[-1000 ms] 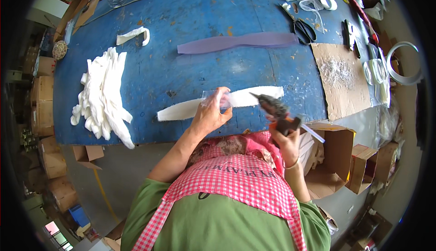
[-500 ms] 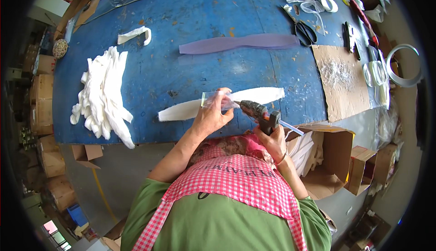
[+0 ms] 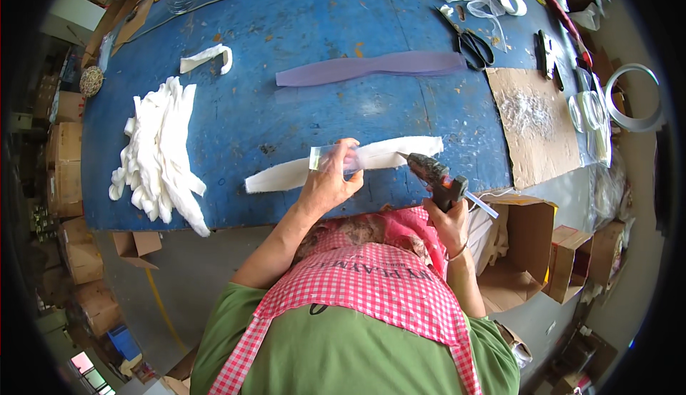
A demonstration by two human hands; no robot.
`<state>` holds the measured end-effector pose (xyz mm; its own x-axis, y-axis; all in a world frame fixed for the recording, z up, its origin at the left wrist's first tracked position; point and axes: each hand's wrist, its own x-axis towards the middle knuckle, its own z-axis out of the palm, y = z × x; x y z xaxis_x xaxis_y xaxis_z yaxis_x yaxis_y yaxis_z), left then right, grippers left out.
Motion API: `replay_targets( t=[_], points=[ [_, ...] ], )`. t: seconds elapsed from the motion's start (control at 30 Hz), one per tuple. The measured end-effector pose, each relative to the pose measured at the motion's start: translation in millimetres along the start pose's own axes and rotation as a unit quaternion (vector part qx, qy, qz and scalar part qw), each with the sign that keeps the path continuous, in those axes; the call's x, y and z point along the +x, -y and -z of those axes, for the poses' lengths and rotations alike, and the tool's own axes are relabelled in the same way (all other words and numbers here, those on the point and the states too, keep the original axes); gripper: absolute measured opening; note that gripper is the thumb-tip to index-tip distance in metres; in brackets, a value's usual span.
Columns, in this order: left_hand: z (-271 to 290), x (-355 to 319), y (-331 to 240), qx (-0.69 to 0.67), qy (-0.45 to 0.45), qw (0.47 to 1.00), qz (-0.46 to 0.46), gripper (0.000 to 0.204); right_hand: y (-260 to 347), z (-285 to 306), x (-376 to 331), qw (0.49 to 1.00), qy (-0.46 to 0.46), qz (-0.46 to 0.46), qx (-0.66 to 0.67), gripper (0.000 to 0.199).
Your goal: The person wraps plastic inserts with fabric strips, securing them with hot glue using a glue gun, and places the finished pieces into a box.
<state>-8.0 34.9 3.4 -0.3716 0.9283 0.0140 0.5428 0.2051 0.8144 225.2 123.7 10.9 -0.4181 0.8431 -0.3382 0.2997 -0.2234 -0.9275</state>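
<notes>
My left hand (image 3: 330, 184) pinches a small clear plastic piece (image 3: 323, 157) over a white fabric strip (image 3: 279, 174), which lies lengthwise near the table's front edge. In my right hand (image 3: 450, 225) is a dark hot glue gun (image 3: 434, 175), a pale glue stick (image 3: 481, 204) poking out of its back. The gun's nozzle points left, over the right part of the strip and apart from the plastic. Whether the nozzle touches the fabric I cannot tell. Farther back lies a sheer purple ribbon strip (image 3: 364, 68).
White fabric strips (image 3: 161, 152) are heaped at left, with a curled one (image 3: 207, 58) behind them. At right are black scissors (image 3: 474, 48), a glue-stained cardboard sheet (image 3: 547, 159), a stapler-like tool (image 3: 549, 59) and a tape roll (image 3: 634, 73). An open carton (image 3: 525, 252) stands below the table's front edge.
My right hand has drawn the glue gun to the right, off the clear plastic. My left hand keeps its hold on the plastic, nearly in the same place.
</notes>
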Motion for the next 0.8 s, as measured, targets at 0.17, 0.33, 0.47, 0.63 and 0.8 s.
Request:
replay_targets(
  t=[0.17, 0.33, 0.47, 0.63, 0.8],
  points=[
    [-0.3, 0.4, 0.7, -0.020, 0.012, 1.000, 0.015, 0.049, -6.1, 14.6, 2.6, 1.000, -0.028, 0.013, 0.006, 0.022],
    [-0.4, 0.0, -3.2, -0.019, 0.013, 0.999, 0.033, 0.048, -8.1, 26.2, 5.3, 0.999, -0.047, 0.009, 0.018, 0.022],
    [-0.2, 0.3, -2.9, -0.010, 0.012, 1.000, 0.018, 0.048, -4.9, 33.7, 5.5, 0.997, -0.073, 0.014, 0.030, 0.021],
    [-1.1, 0.7, -2.6, 0.018, 0.000, 1.000, -0.002, 0.048, -4.1, 40.3, 6.4, 0.994, -0.099, 0.007, 0.041, 0.023],
    [-0.6, 1.8, -4.8, 0.027, 0.007, 1.000, 0.007, 0.048, -4.3, 42.3, 7.1, 0.994, -0.106, 0.011, 0.039, 0.023]
  ],
)
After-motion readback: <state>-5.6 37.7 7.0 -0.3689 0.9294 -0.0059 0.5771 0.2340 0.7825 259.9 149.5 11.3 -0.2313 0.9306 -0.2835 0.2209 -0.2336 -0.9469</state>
